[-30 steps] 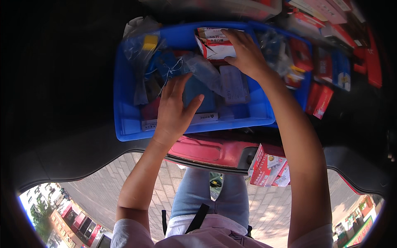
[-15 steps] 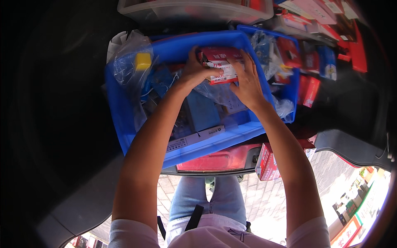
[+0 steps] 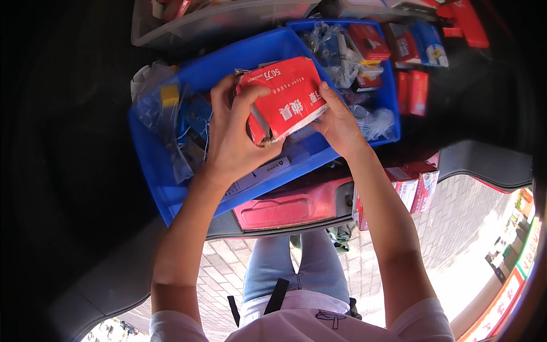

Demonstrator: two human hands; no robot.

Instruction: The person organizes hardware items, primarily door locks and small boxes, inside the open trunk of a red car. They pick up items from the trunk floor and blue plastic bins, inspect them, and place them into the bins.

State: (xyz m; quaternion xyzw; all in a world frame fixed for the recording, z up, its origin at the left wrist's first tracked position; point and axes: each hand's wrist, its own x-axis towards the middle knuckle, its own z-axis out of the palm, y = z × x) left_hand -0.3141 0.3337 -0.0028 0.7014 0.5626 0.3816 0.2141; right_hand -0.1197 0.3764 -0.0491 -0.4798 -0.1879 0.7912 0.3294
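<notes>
Both hands hold a worn red cardboard box (image 3: 285, 97) with white lettering and a torn left end, raised over a blue plastic bin (image 3: 239, 48). My left hand (image 3: 233, 125) is wrapped round the box's left end; my right hand (image 3: 339, 117) grips its right end, thumb up along the side. Inside the bin are clear plastic bags, a small yellow item (image 3: 169, 95), blue items and a long white strip (image 3: 262, 174) beneath my hands.
A second blue bin (image 3: 389, 82) with bagged parts and boxes sits behind on the right. A translucent tub (image 3: 222, 23) is at the back, loose red boxes (image 3: 417, 94) lie rightward, and more boxes (image 3: 421, 188) rest by the trunk's front edge (image 3: 285, 211).
My left hand has moved from the bin's contents onto the red box. Both hands have brought the box nearer and turned it, red printed face up.
</notes>
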